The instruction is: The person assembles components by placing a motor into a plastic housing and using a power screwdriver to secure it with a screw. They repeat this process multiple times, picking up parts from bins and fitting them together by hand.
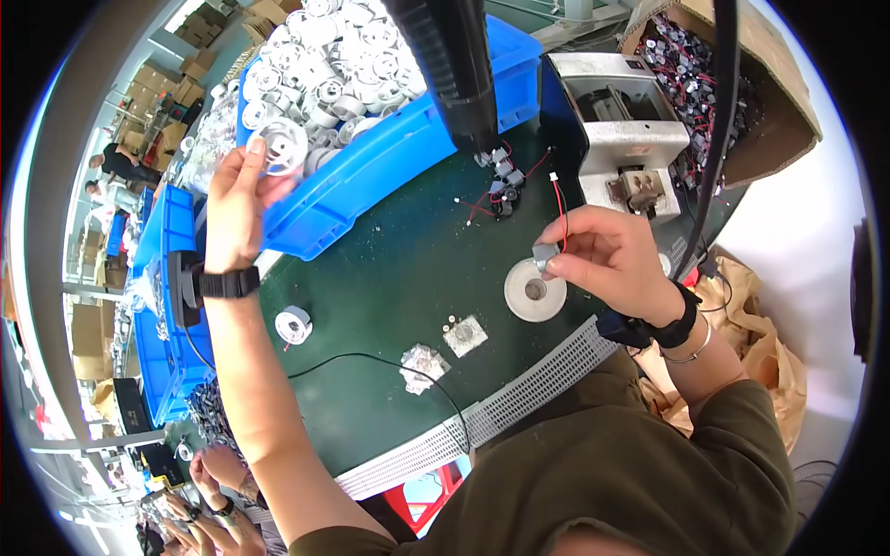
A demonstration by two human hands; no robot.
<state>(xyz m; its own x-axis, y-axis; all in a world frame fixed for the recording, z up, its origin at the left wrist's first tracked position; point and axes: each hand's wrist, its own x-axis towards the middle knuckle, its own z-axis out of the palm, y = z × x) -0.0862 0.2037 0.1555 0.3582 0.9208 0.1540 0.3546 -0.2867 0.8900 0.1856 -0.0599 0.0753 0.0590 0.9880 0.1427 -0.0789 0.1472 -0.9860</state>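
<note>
In my left hand (232, 208), thumb and fingers pinch a round white plastic housing (284, 146) at the near left of a blue bin (362, 181) heaped with similar white parts (320, 69). Between the thumb and fingers of my right hand (616, 259) is a small grey motor (545, 252); its thin red and dark wires rise to a white plug (554, 177). Just below that motor, a white ring-shaped disc (519, 301) lies on the green table (371, 269). Several more small wired motors (505, 181) lie loose beyond my right hand.
A grey metal machine (635, 139) stands at the back right beside a cardboard box (774, 130) of wired parts. Overhead hangs a thick black tube (454, 69). One white housing (294, 324), crumpled foil (424, 368) and a black cable (371, 356) lie nearer. Co-workers' hands (220, 468) show lower left.
</note>
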